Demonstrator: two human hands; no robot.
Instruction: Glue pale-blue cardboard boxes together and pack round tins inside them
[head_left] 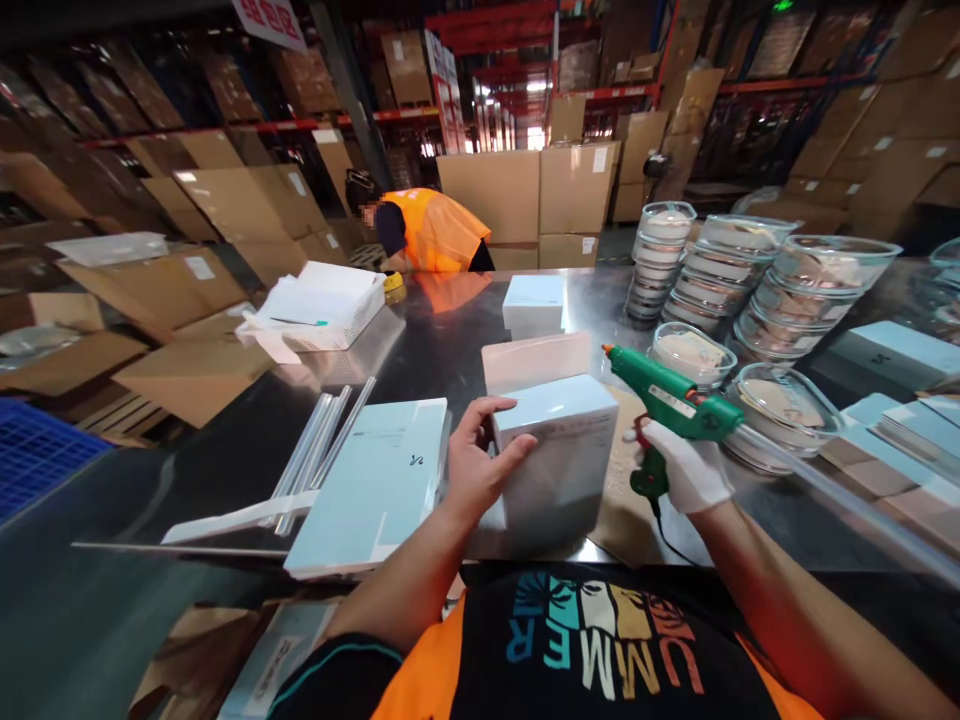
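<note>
My left hand grips the left side of a pale blue-white box standing on the steel table, its flap open behind it. My right hand, in a white glove, holds a green glue gun with its nozzle pointing left above the box's right top corner. A clear glue stick sticks out of the gun's back toward the right.
Flat pale blue cartons and clear glue sticks lie to the left. Stacks of clear lidded bowls stand at right, more cartons beyond. A person in an orange vest bends over across the table. Cardboard boxes surround.
</note>
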